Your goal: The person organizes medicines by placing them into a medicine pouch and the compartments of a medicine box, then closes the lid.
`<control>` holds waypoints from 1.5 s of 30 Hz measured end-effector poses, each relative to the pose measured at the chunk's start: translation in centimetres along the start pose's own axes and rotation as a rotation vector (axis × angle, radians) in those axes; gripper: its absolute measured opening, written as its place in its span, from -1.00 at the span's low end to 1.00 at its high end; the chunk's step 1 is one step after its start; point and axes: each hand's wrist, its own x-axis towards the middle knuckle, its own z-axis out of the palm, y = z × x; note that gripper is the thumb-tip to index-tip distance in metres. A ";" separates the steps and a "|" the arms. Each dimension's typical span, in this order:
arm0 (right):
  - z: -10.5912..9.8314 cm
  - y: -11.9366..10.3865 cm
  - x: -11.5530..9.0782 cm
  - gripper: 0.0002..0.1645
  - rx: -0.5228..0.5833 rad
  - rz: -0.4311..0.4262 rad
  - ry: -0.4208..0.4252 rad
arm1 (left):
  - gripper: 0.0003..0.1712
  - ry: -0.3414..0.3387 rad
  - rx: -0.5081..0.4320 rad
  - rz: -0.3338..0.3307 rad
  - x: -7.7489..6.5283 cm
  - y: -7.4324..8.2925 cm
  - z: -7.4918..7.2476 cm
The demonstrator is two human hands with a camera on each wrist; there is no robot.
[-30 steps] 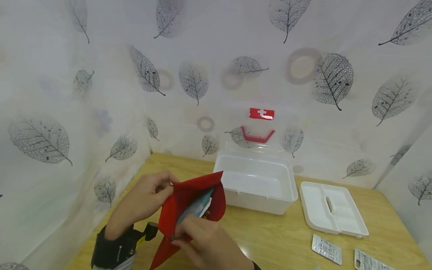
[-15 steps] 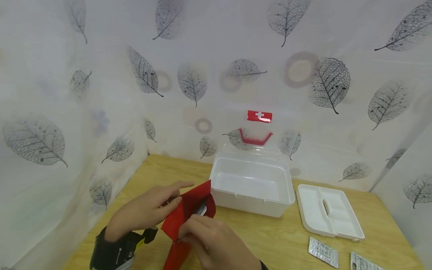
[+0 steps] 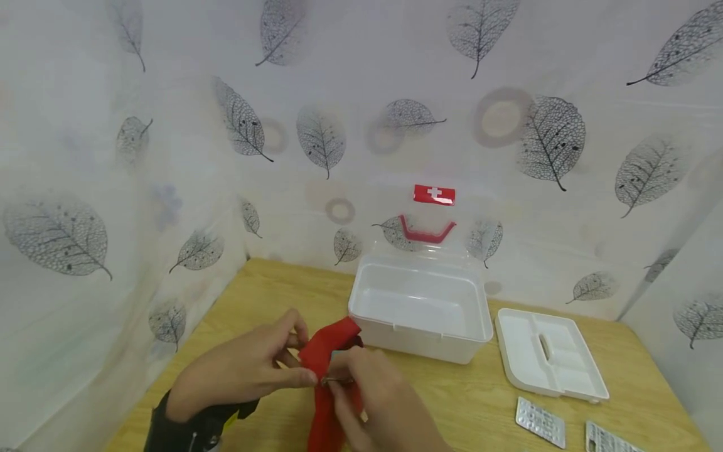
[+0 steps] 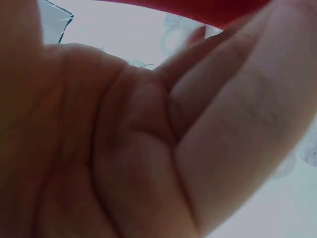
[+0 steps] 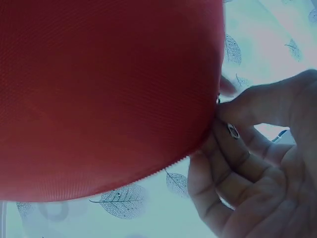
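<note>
A red zippered pouch [image 3: 333, 345] stands tilted between both hands over the table, partly hidden by the right hand; a bit of blue shows in its mouth. My left hand [image 3: 254, 361] pinches the pouch's edge close to the zipper between thumb and fingers. On the other side my right hand [image 3: 384, 398] pinches the small metal zipper pull [image 3: 333, 380]. In the right wrist view, the ring of the zipper pull [image 5: 233, 131] shows between the fingers, beside the toothed edge. The left wrist view is mostly filled by the left palm [image 4: 133, 148], with red fabric above.
An open white first-aid box [image 3: 420, 314] with a clear lid and red handle [image 3: 427, 236] stands behind the pouch. To its right lies a white divided tray [image 3: 550, 355]. Two blister packs, one nearer [image 3: 540, 422] and one farther right [image 3: 610, 438], lie in front of the tray.
The pouch's mouth has narrowed and its contents are mostly hidden now. The left hand has moved its grip toward the zipper, close to the right hand's fingers.
</note>
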 end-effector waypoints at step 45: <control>-0.2 1.2 -0.4 -0.56 0.265 0.236 0.110 | -0.88 0.072 0.240 0.486 0.3 0.9 0.6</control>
